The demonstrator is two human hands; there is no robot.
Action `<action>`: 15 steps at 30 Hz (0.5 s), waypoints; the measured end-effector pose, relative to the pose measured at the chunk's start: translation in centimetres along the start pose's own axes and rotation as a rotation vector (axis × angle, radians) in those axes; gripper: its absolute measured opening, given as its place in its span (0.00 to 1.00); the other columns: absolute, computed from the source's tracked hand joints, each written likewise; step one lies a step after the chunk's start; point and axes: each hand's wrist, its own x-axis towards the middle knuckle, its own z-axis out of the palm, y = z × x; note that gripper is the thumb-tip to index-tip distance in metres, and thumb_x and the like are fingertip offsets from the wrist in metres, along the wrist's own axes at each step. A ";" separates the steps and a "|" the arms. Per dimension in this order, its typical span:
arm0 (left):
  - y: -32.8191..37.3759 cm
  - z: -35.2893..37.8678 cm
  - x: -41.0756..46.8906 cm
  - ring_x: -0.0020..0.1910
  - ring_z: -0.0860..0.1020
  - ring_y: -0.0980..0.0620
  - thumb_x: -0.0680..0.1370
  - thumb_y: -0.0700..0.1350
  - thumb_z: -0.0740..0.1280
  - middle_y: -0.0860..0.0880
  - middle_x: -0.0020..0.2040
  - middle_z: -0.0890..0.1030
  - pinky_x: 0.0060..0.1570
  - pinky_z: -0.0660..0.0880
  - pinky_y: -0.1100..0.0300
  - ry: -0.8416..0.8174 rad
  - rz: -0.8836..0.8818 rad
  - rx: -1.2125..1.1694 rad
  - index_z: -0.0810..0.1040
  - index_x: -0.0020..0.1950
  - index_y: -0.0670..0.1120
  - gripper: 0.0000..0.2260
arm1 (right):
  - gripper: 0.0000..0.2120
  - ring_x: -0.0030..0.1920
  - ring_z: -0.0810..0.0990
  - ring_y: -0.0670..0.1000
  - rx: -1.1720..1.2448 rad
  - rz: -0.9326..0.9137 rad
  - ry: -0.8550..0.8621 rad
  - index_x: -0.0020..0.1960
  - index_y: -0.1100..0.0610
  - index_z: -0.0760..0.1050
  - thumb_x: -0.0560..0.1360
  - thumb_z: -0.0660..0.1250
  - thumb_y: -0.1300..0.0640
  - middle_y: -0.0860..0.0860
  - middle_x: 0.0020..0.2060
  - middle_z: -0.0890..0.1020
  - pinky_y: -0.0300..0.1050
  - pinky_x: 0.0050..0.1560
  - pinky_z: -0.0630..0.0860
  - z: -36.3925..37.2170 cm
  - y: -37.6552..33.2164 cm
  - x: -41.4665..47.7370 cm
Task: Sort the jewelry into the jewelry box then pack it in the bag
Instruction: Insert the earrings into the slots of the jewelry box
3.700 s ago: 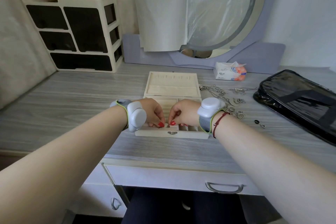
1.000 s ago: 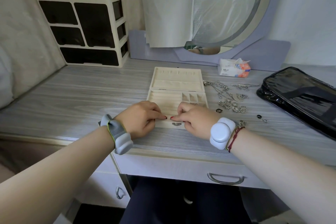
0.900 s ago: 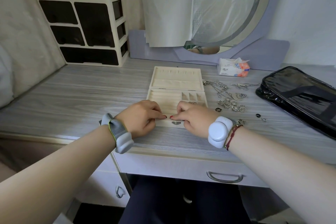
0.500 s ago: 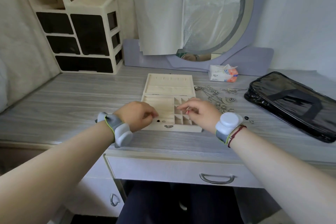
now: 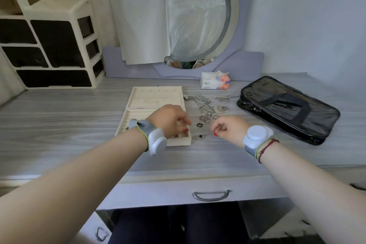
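The cream jewelry box (image 5: 153,103) lies open on the desk, lid flat behind the tray. My left hand (image 5: 170,120) hovers over the tray's small right-hand compartments with loosely curled fingers and nothing visible in them. My right hand (image 5: 229,128) is low over the desk to the right of the box, thumb and forefinger drawn together. Whether they pinch anything is hidden. A dark ring (image 5: 199,125) and a small dark earring (image 5: 202,136) lie between my hands. Silver chains and rings (image 5: 210,108) are heaped beyond them. The black bag (image 5: 287,109) lies flat at the right.
A tissue pack (image 5: 215,80) sits behind the jewelry, in front of a covered round mirror (image 5: 198,25). A white drawer organiser (image 5: 53,45) stands at the back left. The desk drawer handle (image 5: 211,195) is below the front edge.
Both hands left the front of the box and moved right. My left hand now hovers over the right-hand compartments and my right hand is over the desk beside the loose earring.
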 end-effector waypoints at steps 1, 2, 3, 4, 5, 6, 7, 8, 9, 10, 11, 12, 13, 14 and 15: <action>0.4 0.3 0.7 0.50 0.73 0.53 0.73 0.48 0.71 0.52 0.49 0.78 0.54 0.70 0.60 -0.014 0.004 0.022 0.82 0.52 0.51 0.09 | 0.08 0.36 0.76 0.43 -0.015 -0.012 -0.009 0.47 0.55 0.81 0.71 0.68 0.64 0.47 0.39 0.80 0.25 0.35 0.66 0.2 0.1 0.1; 0.7 0.7 1.3 0.52 0.72 0.52 0.73 0.48 0.71 0.51 0.50 0.78 0.55 0.70 0.59 -0.028 0.006 0.046 0.82 0.52 0.51 0.09 | 0.07 0.38 0.75 0.44 -0.029 -0.025 -0.015 0.48 0.55 0.81 0.71 0.69 0.63 0.46 0.39 0.79 0.29 0.36 0.67 0.4 0.1 0.1; 0.8 0.8 1.6 0.54 0.71 0.51 0.73 0.48 0.71 0.50 0.51 0.78 0.56 0.70 0.57 -0.042 0.005 0.075 0.81 0.52 0.52 0.09 | 0.06 0.39 0.75 0.44 -0.045 -0.038 -0.020 0.48 0.54 0.81 0.71 0.70 0.61 0.45 0.39 0.79 0.32 0.37 0.67 0.7 -0.2 0.1; 1.0 0.9 2.0 0.56 0.71 0.51 0.73 0.48 0.71 0.50 0.52 0.77 0.57 0.70 0.55 -0.062 0.007 0.113 0.81 0.52 0.53 0.09 | 0.06 0.38 0.74 0.43 -0.063 -0.053 -0.018 0.48 0.54 0.80 0.71 0.71 0.59 0.44 0.40 0.78 0.32 0.37 0.66 0.9 -0.3 0.1; 1.1 1.0 2.3 0.57 0.71 0.50 0.73 0.48 0.71 0.51 0.52 0.77 0.57 0.70 0.54 -0.077 0.012 0.147 0.81 0.52 0.53 0.09 | 0.06 0.38 0.73 0.42 -0.077 -0.068 -0.014 0.48 0.53 0.80 0.71 0.72 0.58 0.44 0.40 0.77 0.32 0.37 0.66 1.1 -0.3 0.2; 1.0 1.0 2.5 0.57 0.71 0.50 0.72 0.48 0.71 0.51 0.53 0.77 0.57 0.70 0.53 -0.085 0.013 0.166 0.81 0.52 0.54 0.09 | 0.07 0.38 0.73 0.41 -0.086 -0.083 -0.012 0.48 0.53 0.80 0.70 0.72 0.57 0.44 0.41 0.76 0.32 0.38 0.67 1.2 -0.4 0.2; 0.9 1.0 2.7 0.57 0.71 0.50 0.72 0.48 0.70 0.50 0.53 0.77 0.57 0.70 0.53 -0.088 0.012 0.174 0.81 0.52 0.54 0.09 | 0.07 0.38 0.73 0.42 -0.086 -0.098 -0.012 0.48 0.53 0.81 0.70 0.72 0.56 0.44 0.42 0.76 0.34 0.40 0.68 1.3 -0.4 0.4; 0.9 1.0 2.7 0.57 0.71 0.49 0.73 0.48 0.70 0.50 0.53 0.77 0.58 0.70 0.53 -0.087 0.011 0.172 0.82 0.52 0.54 0.09 | 0.08 0.40 0.74 0.44 -0.082 -0.112 -0.013 0.48 0.53 0.81 0.70 0.73 0.56 0.45 0.43 0.75 0.36 0.43 0.70 1.4 -0.5 0.4; 0.8 1.0 2.8 0.57 0.71 0.49 0.73 0.48 0.70 0.50 0.53 0.77 0.58 0.69 0.53 -0.089 0.009 0.171 0.82 0.52 0.54 0.09 | 0.08 0.41 0.75 0.45 -0.081 -0.125 -0.013 0.49 0.53 0.81 0.70 0.73 0.56 0.46 0.43 0.75 0.37 0.45 0.71 1.4 -0.5 0.5; 0.7 1.0 2.7 0.58 0.71 0.49 0.73 0.49 0.70 0.50 0.54 0.78 0.58 0.69 0.53 -0.087 0.010 0.173 0.82 0.52 0.54 0.08 | 0.08 0.42 0.75 0.45 -0.089 -0.136 -0.013 0.49 0.53 0.81 0.70 0.72 0.55 0.46 0.43 0.75 0.37 0.46 0.70 1.5 -0.6 0.6; 0.7 1.0 2.7 0.57 0.71 0.49 0.73 0.49 0.70 0.50 0.54 0.78 0.58 0.69 0.54 -0.087 0.007 0.174 0.82 0.52 0.54 0.08 | 0.09 0.43 0.74 0.45 -0.100 -0.142 -0.012 0.49 0.52 0.81 0.70 0.72 0.54 0.46 0.43 0.74 0.37 0.46 0.69 1.5 -0.7 0.7; 0.6 1.1 2.6 0.57 0.71 0.49 0.73 0.49 0.69 0.50 0.54 0.78 0.58 0.69 0.53 -0.085 0.004 0.172 0.82 0.52 0.53 0.08 | 0.09 0.43 0.74 0.44 -0.105 -0.143 -0.010 0.50 0.52 0.81 0.70 0.72 0.54 0.46 0.44 0.74 0.37 0.46 0.69 1.6 -0.9 0.7; 0.6 1.1 2.5 0.57 0.71 0.49 0.74 0.50 0.69 0.50 0.53 0.78 0.58 0.69 0.53 -0.080 0.001 0.166 0.82 0.51 0.53 0.08 | 0.09 0.43 0.73 0.44 -0.106 -0.141 -0.008 0.50 0.52 0.81 0.70 0.72 0.53 0.46 0.44 0.74 0.38 0.46 0.70 1.7 -1.0 0.9; 0.6 1.2 2.5 0.57 0.72 0.49 0.74 0.50 0.69 0.50 0.53 0.78 0.57 0.70 0.53 -0.074 0.000 0.162 0.82 0.51 0.53 0.07 | 0.09 0.44 0.73 0.44 -0.108 -0.141 -0.006 0.50 0.52 0.81 0.71 0.72 0.53 0.46 0.44 0.74 0.39 0.48 0.71 1.7 -1.1 0.8; 0.7 1.4 2.4 0.57 0.72 0.49 0.74 0.51 0.68 0.51 0.53 0.78 0.57 0.70 0.52 -0.072 0.000 0.160 0.82 0.50 0.53 0.07 | 0.08 0.44 0.73 0.45 -0.109 -0.143 -0.004 0.50 0.52 0.81 0.71 0.71 0.54 0.46 0.44 0.74 0.40 0.49 0.72 1.7 -1.3 0.8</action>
